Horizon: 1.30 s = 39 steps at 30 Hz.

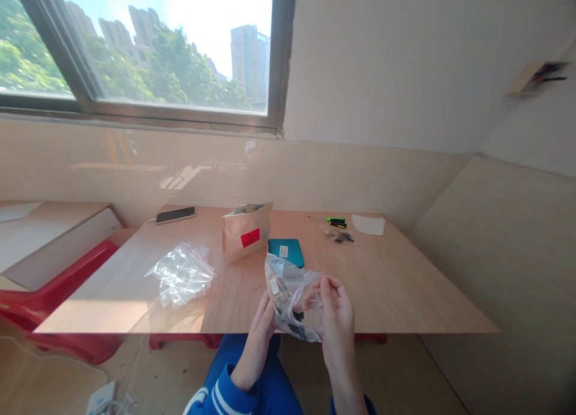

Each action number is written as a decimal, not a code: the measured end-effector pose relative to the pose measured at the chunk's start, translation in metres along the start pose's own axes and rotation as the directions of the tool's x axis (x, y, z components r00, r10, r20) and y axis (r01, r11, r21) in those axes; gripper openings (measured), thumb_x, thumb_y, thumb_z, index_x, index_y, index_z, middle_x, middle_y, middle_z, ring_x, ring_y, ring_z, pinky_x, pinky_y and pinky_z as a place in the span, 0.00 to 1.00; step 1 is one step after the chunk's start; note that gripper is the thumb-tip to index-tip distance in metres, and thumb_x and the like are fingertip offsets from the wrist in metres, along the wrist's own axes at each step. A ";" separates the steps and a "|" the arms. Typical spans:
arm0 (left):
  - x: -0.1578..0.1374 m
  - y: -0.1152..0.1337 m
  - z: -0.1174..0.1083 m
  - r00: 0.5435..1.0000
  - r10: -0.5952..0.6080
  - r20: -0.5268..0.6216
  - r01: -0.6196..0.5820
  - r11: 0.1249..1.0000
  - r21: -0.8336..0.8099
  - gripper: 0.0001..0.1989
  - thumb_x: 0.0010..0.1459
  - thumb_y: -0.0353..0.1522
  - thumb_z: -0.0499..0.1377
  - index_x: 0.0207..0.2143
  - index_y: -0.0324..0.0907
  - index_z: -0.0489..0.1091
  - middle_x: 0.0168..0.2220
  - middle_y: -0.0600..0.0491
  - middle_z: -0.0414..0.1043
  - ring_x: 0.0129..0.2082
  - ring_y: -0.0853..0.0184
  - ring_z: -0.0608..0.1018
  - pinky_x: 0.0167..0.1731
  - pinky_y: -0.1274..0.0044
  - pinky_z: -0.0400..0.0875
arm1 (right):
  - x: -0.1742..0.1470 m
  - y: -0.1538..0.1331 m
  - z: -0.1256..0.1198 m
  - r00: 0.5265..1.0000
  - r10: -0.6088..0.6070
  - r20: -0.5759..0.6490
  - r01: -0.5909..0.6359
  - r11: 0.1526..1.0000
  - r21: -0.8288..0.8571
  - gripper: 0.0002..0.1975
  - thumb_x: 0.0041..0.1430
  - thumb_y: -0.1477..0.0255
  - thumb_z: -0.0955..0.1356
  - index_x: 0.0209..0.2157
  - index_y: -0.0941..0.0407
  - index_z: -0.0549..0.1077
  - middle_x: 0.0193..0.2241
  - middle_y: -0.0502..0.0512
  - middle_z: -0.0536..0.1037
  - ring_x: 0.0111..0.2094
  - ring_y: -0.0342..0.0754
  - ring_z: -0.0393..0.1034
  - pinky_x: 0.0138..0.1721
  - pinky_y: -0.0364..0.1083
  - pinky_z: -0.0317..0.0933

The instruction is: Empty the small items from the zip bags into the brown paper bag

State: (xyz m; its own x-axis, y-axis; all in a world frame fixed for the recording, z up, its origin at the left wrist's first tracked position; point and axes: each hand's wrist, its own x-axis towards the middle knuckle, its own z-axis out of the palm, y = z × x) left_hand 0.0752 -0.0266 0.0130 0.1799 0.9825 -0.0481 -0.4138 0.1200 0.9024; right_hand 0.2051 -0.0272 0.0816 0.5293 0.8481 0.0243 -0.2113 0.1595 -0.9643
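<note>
Both my hands hold a clear plastic zip bag [288,292] over the near edge of the wooden board [396,289]. Dark small parts show inside the bag. My left hand [258,340] supports it from the left and below. My right hand [335,322] pinches its right side, fingers partly behind the plastic. Just beyond the bag lies a teal flat case [288,250] with a white label. A brown paper pouch [246,230] with a red sticker stands upright behind it.
A pile of empty clear bags [182,272] lies at the left of the board. A phone [176,214] rests at the far left edge. A green-handled tool [335,221], small dark parts [341,236] and a white paper [368,224] lie far right. Red stools [67,283] stand left.
</note>
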 end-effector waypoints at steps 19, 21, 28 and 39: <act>-0.004 0.019 -0.009 1.000 -0.023 -0.008 0.022 0.999 -0.046 0.33 0.53 0.48 0.58 0.57 0.40 0.61 0.37 0.47 0.76 0.24 0.65 0.77 0.23 0.74 0.73 | -0.001 0.027 -0.001 0.915 0.013 0.404 0.081 0.973 -0.216 0.23 0.48 0.66 0.72 0.46 0.54 0.64 0.38 0.58 0.76 0.37 0.50 0.74 0.40 0.50 0.70; -0.006 0.023 -0.010 1.000 -0.018 -0.020 0.018 1.000 -0.002 0.32 0.51 0.45 0.62 0.56 0.41 0.63 0.42 0.46 0.75 0.26 0.66 0.77 0.26 0.75 0.73 | -0.001 0.030 -0.001 0.905 0.009 0.426 0.088 0.974 -0.207 0.24 0.48 0.67 0.71 0.48 0.53 0.63 0.42 0.58 0.76 0.38 0.50 0.74 0.42 0.50 0.69; 0.000 0.022 -0.012 0.999 -0.041 -0.005 0.041 0.992 0.115 0.33 0.50 0.48 0.62 0.54 0.37 0.69 0.31 0.47 0.77 0.23 0.67 0.74 0.25 0.76 0.72 | 0.005 0.043 0.004 0.937 -0.018 0.349 0.110 0.963 -0.246 0.32 0.41 0.68 0.74 0.49 0.53 0.64 0.37 0.56 0.75 0.33 0.50 0.71 0.35 0.49 0.69; 0.003 0.016 -0.024 0.997 0.083 -0.004 -0.077 0.947 0.311 0.23 0.52 0.45 0.61 0.46 0.40 0.76 0.27 0.51 0.75 0.25 0.68 0.72 0.30 0.77 0.70 | 0.005 0.032 0.011 0.883 0.043 0.467 0.114 0.947 -0.301 0.21 0.47 0.71 0.72 0.44 0.54 0.69 0.44 0.57 0.76 0.46 0.52 0.72 0.50 0.52 0.64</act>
State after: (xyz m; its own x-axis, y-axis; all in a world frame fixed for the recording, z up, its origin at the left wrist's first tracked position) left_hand 0.0482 -0.0182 0.0171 0.1411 0.9897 0.0248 -0.1279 -0.0066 0.9918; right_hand 0.1915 -0.0123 0.0537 0.0742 0.9919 0.1034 0.1075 0.0952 -0.9896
